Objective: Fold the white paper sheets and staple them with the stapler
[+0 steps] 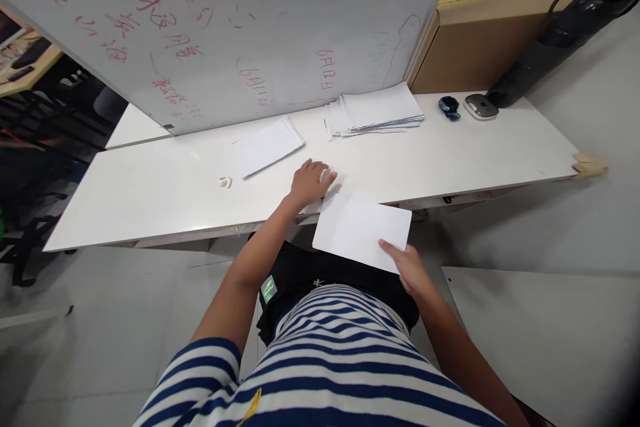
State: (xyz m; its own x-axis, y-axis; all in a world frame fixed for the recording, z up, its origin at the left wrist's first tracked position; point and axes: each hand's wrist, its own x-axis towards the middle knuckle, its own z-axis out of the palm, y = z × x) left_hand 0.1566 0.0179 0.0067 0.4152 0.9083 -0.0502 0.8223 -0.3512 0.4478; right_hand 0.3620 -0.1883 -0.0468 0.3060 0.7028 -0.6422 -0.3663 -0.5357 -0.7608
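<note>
Your shirt lies nearest; your right hand grasps paper; your left hand is released, over the table.

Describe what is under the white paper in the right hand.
Below the white paper, black clothing shows along the near edge and the white desk beyond the far edge. Anything directly beneath is covered, including fingers of the right hand.

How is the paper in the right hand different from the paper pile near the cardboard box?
The held paper looks thin and even-edged; the paper pile is thicker, with ragged, fanned edges. The held paper juts past the front of the desk, gripped by the right hand; the paper pile lies on it, untouched. Both look white.
</note>
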